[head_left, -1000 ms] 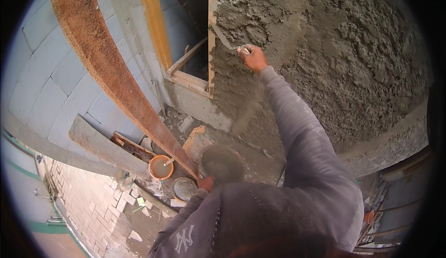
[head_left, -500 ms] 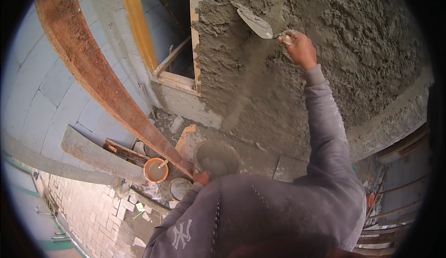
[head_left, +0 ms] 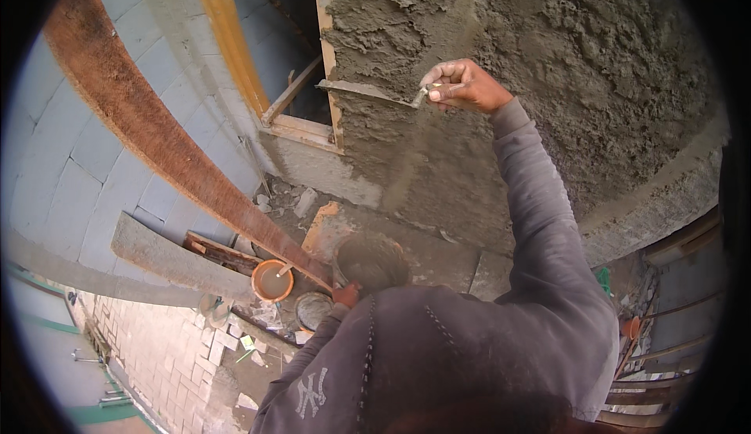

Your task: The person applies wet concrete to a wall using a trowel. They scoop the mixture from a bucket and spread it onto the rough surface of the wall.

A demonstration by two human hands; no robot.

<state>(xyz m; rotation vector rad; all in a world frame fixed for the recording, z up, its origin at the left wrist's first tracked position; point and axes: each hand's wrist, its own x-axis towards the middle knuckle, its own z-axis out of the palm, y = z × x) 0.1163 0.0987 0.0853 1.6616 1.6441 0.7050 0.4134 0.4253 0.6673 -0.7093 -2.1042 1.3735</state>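
Observation:
My right hand point(head_left: 463, 86) is closed on the handle of a trowel point(head_left: 371, 94), raised in front of a wall coated in rough wet mortar point(head_left: 415, 160). The blade shows nearly edge-on and reaches left to the window frame point(head_left: 328, 66); whether it touches the wall cannot be made out. Low down, my left hand point(head_left: 346, 294) is closed at the near left rim of a bucket of grey mortar point(head_left: 373, 260). My sleeve and body partly cover that hand and bucket.
A long reddish wooden plank point(head_left: 168, 129) slants across the left, its lower end beside my left hand. Nearby stand an orange bucket point(head_left: 272, 281) with a stick in it and a smaller round container point(head_left: 314, 310). A grey board point(head_left: 176, 262) leans by the block wall.
My right hand has moved left and slightly down with the trowel. The blade has turned from showing its face to edge-on, its tip now at the window frame. My left hand stays at the bucket.

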